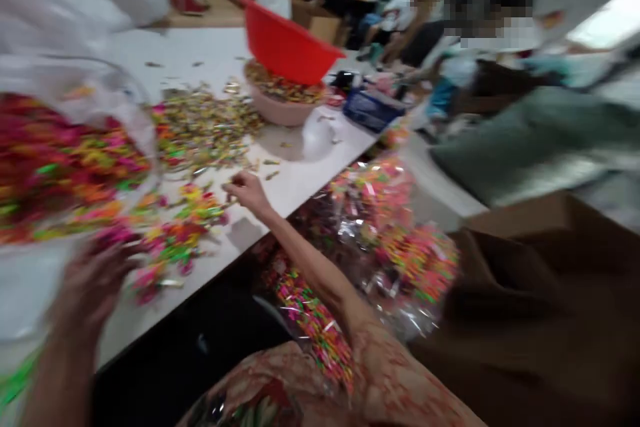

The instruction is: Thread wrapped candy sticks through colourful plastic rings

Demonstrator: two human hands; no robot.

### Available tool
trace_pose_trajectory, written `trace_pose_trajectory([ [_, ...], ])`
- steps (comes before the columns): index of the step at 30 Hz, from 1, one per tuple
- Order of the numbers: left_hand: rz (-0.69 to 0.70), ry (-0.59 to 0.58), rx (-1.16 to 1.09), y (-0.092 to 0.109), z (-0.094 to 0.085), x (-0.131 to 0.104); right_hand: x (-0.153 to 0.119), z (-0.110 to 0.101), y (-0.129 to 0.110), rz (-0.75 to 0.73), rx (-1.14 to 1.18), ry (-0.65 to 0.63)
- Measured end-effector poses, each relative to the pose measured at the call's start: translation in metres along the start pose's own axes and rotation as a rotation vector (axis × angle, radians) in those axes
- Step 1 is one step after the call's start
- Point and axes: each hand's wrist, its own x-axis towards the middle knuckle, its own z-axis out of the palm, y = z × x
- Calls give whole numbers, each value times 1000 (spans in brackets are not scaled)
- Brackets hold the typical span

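Note:
My right hand is over the white table, thumb and fingertips pinched together. What is between them is too small to make out. Just beyond it spreads a heap of small gold-coloured pieces. My left hand, blurred, is at the near side of the table with its fingers stretched out and apart. Its fingertips are beside loose bright plastic pieces in pink, green, yellow and orange. A large clear bag at the left lies open, with many more bright pieces in its mouth.
A red basin tilts over a pink basin of gold pieces. Beside them are a blue container and a white lump. Clear bags of bright pieces stand below the table edge, near a cardboard box. People sit farther back.

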Motion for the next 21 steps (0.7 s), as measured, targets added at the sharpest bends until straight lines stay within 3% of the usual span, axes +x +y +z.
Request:
trace_pose_trajectory([
  [1, -87, 90, -161, 2, 11, -6, -11, 4, -3, 35, 241, -55],
  [3, -201, 154, -367, 4, 33, -13, -33, 9, -10, 72, 569, -193],
  [6, -206, 169, -493, 6, 56, -19, -60, 16, -22, 121, 775, -320],
  [11, -196, 163, -517, 10, 59, -33, -79, 24, -36, 125, 800, -373],
  [15, -227, 121, -478, 10, 57, -37, -77, 27, -30, 129, 767, -346],
  [18, -228, 193, -562, 7, 57, -35, -80, 27, -19, 174, 785, -225],
  [21, -202, 286, -631, 3, 59, -31, -89, 28, -11, 246, 813, -292],
])
